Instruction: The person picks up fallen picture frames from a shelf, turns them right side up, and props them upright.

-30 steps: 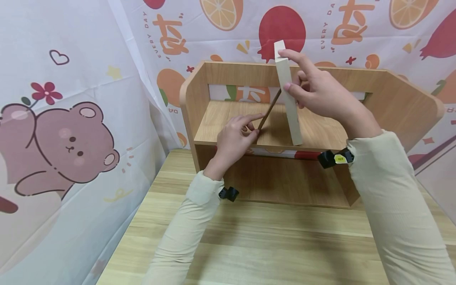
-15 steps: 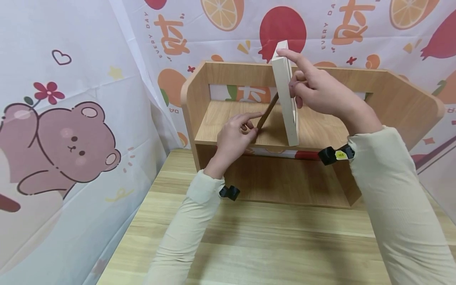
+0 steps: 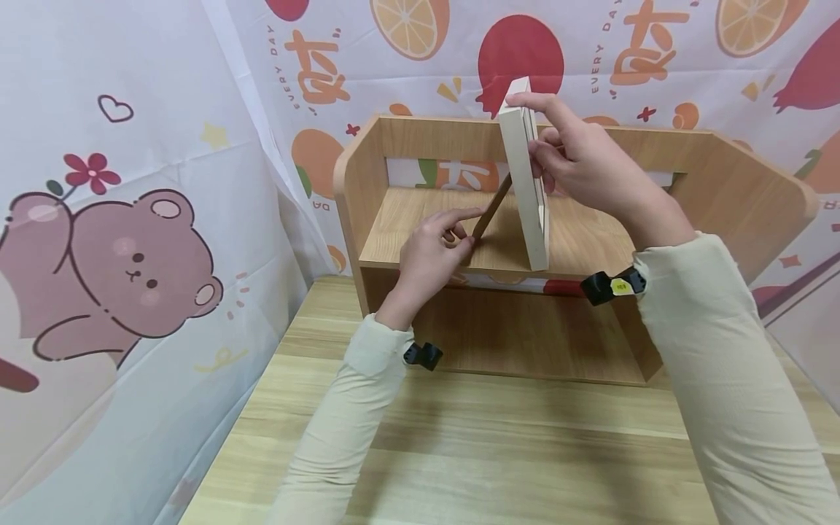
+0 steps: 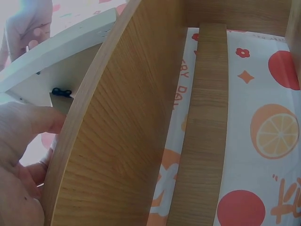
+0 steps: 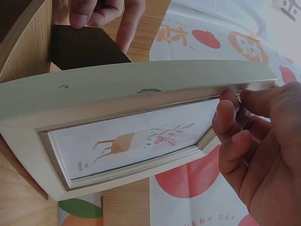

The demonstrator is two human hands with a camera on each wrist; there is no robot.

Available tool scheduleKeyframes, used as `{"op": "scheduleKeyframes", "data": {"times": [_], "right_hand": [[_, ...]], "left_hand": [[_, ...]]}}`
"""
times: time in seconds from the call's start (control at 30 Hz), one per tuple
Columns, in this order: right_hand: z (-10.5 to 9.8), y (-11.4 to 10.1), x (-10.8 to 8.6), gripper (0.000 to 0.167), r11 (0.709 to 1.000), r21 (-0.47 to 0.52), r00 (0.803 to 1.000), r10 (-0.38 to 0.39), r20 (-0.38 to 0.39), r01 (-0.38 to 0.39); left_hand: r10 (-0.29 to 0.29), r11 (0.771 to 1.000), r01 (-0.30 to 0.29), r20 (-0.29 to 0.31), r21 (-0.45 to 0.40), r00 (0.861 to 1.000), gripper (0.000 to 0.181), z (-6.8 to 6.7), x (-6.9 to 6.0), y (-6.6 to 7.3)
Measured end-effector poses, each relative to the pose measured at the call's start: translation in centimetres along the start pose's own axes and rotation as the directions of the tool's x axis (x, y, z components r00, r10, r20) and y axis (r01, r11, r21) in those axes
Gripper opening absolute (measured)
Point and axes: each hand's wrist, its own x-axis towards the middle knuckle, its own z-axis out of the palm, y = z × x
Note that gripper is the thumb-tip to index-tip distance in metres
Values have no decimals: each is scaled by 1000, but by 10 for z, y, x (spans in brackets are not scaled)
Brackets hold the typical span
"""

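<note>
A cream photo frame point(image 3: 525, 186) stands nearly upright on the upper board of a wooden desk shelf point(image 3: 394, 233). The right wrist view shows its picture point(image 5: 136, 141), a vase-like drawing on white. Its brown back stand point(image 3: 494, 208) slants out to the left. My left hand point(image 3: 429, 248) holds that stand between thumb and index finger, low near the board. My right hand point(image 3: 590, 164) grips the frame's upper part, index finger along the top edge, thumb and other fingers at the front side. In the left wrist view, the shelf's side panel point(image 4: 117, 103) hides part of the frame.
The shelf stands on a light wooden table point(image 3: 499, 445). Its lower compartment point(image 3: 525, 335) lies under the board. A fruit-print cloth point(image 3: 453, 58) hangs behind, and a bear-print cloth point(image 3: 144, 255) is at the left. Each wrist carries a small black camera point(image 3: 423, 356).
The photo frame has turned slightly, showing more of its front side, and its lower end has shifted left. My right thumb has moved off the left edge. My left hand stays nearly still.
</note>
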Motion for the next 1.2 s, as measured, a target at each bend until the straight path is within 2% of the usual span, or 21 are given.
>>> {"op": "scheduleKeyframes", "data": {"times": [0.23,0.57,1.03,1.2], "right_hand": [[3,0,1,51,1000,-15,1000,-17,-26,17],[4,0,4,50,998,-56,998,-34,-43,32],[4,-3,10,51,996,-88,999,-4,-44,0],[4,-4,12,52,994,-101,998,21,-56,-27]], "left_hand": [[-23,999,23,5,-30,1000,36,0,0,-1],[-89,991,91,25,-99,996,37,-1,4,-1],[-171,980,171,3,-100,985,36,-3,11,2],[-189,977,190,20,-91,982,36,-4,14,2]]}}
